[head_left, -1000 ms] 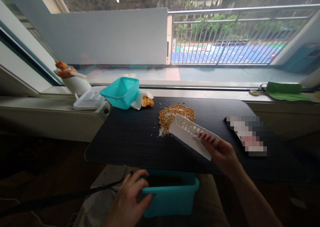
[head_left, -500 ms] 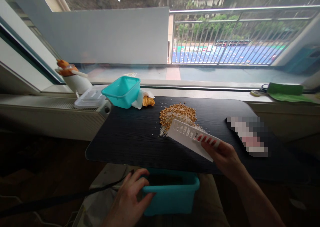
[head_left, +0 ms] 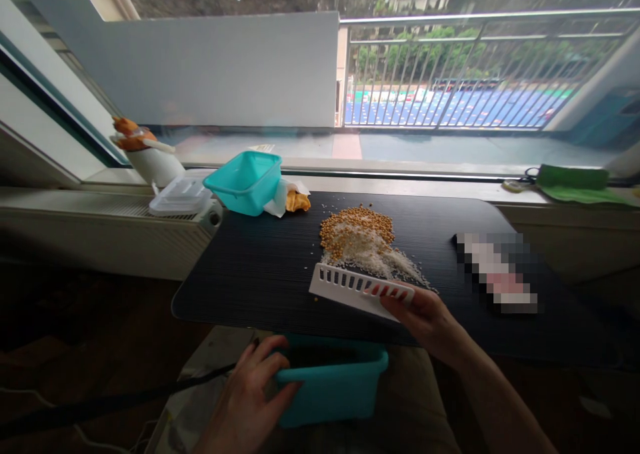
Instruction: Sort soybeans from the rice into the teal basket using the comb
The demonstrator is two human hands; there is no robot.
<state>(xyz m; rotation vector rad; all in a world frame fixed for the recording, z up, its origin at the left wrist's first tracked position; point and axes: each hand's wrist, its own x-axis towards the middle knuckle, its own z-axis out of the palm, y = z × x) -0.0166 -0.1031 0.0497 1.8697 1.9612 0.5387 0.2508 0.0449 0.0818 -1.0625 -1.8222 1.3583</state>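
Observation:
My right hand point(head_left: 425, 314) grips one end of a white slotted plastic strip point(head_left: 350, 294), which is tilted over the dark table point(head_left: 250, 267). Just beyond the strip lies a pile of yellow soybeans point(head_left: 360, 221), with white rice grains point(head_left: 370, 247) spread over its near side. Below the table's front edge, my left hand point(head_left: 260, 381) is closed on the left rim of a turquoise plastic bin point(head_left: 330, 394). Deep shade hides what the bin contains. One loose bean sits near the strip's left end.
A second turquoise bin point(head_left: 247, 184) stands at the table's far left, beside a crumpled wrapper with an orange-brown piece point(head_left: 299, 201). A clear plastic lid point(head_left: 183, 193) rests on the radiator. At right lies a blurred flat object point(head_left: 495, 274); a green cloth point(head_left: 575, 181) is on the sill.
My right hand has drawn the white strip nearer and leftward, off the pile's near edge, showing more rice. My left hand and the lower bin have shifted slightly left.

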